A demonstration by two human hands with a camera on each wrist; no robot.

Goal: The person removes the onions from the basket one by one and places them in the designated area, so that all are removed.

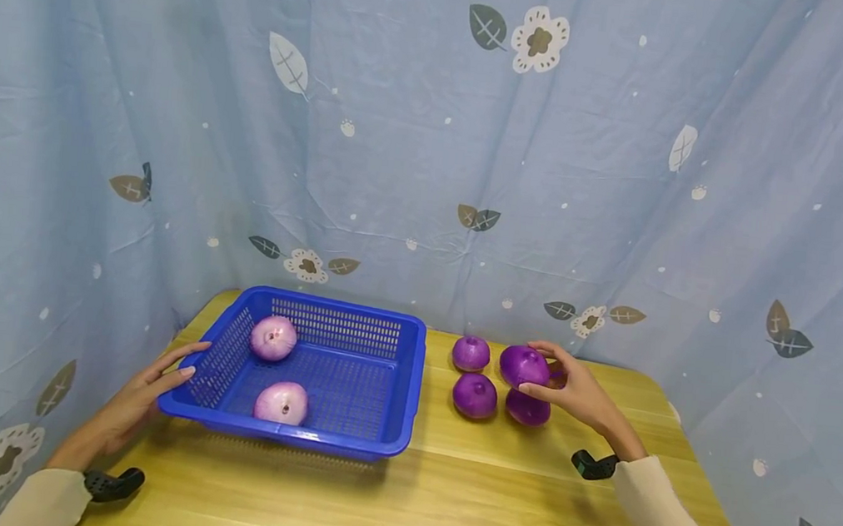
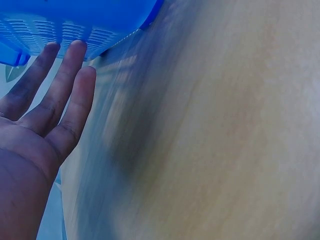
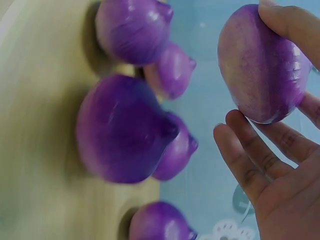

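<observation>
A blue plastic basket (image 1: 405, 379) with slotted walls stands on the left part of the wooden table. In it lie two pale purple onions, one onion (image 1: 273, 339) at the back left and another onion (image 1: 282, 403) by the front wall. My left hand (image 1: 129, 404) touches the basket's left rim. In the left wrist view its fingers (image 2: 62, 82) are straight against the slotted side. With thumb and fingers, my right hand (image 1: 579, 392) holds a darker purple onion (image 3: 262, 70) above the others, its thumb across the onion's side.
Several purple onions stand close together right of the basket, among them a back onion (image 1: 470, 353), a front-left onion (image 1: 475, 396) and a front-right onion (image 1: 527, 408). Another onion (image 1: 557, 377) is partly hidden behind my right hand. A blue patterned curtain (image 1: 403, 128) surrounds the table (image 1: 476, 502).
</observation>
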